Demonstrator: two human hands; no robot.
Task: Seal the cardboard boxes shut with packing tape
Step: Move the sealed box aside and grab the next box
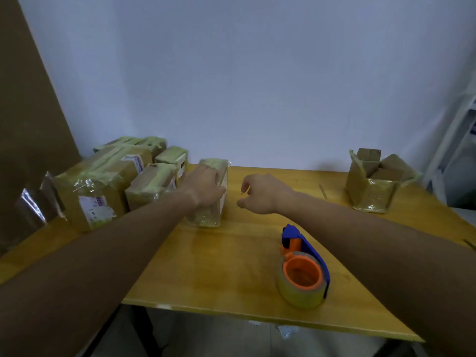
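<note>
Box [213,191] half hidden under gripping left hand [206,188]; right hand [260,194] fingers loosely curled, empty.

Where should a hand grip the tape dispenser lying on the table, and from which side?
Probably the blue handle plate, from the right. The tape dispenser lies with its orange hub up and the handle along its right edge. The right hand is free.

A yellow wooden table [231,274] is set against a plain pale-blue wall [244,73]; a white shelf frame [456,140] is seen at right.
</note>
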